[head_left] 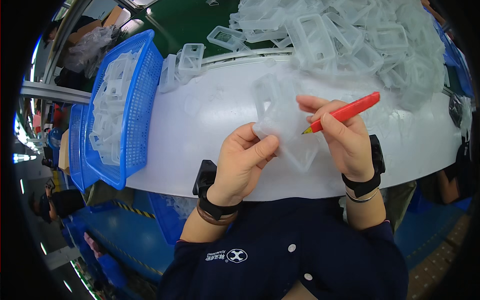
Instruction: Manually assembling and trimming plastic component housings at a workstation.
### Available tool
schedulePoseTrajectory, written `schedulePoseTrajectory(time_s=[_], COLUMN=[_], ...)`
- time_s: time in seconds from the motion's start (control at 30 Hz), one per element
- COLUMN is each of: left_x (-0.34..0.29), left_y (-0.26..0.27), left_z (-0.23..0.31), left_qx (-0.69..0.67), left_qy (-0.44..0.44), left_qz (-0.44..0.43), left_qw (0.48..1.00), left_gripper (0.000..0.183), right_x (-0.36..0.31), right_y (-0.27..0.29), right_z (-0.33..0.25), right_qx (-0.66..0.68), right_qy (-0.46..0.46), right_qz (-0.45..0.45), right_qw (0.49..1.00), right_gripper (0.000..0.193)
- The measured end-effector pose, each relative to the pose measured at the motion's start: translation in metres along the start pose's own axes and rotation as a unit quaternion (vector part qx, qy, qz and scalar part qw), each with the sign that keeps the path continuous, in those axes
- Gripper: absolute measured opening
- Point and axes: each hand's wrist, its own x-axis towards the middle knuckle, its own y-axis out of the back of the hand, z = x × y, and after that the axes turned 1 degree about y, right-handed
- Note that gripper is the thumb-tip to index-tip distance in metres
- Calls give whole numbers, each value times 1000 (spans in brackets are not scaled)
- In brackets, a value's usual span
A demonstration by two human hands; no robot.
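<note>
My left hand pinches a translucent plastic part between thumb and fingers above the white table. The part is pale and partly blurred, so its exact outline is hard to make out. My right hand grips a red utility knife. The knife's small blade points left and down, close to the plastic part; whether it touches cannot be told. A few fingers of my right hand stretch out over the part's right side.
A large heap of translucent plastic frames covers the table's far right. At the left stands a blue basket of similar parts, beside another blue basket. Loose frames lie near the white table's far edge. A blue bin sits below.
</note>
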Motion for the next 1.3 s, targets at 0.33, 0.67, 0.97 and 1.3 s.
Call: schedulePoseTrajectory(time_s=[0.33,0.67,0.97,1.3], left_x=[2,1,-8,2], left_y=[-5,-12,11,20], left_z=[-8,-12,5,15], left_qx=[-49,-54,-98,64], left_qy=[-30,-30,-132,-122], left_qz=[18,21,24,-6], left_qw=[998,998,986,990], left_gripper=[19,19,18,22], right_x=[-10,-9,-4,-31], right_y=[-17,-14,39,63], right_z=[18,22,5,-22], right_qx=[-149,-263,-375,-621], right_qy=[159,225,340,194], right_qz=[22,29,314,228], right_qw=[976,937,803,724], right_gripper=[9,11,8,12])
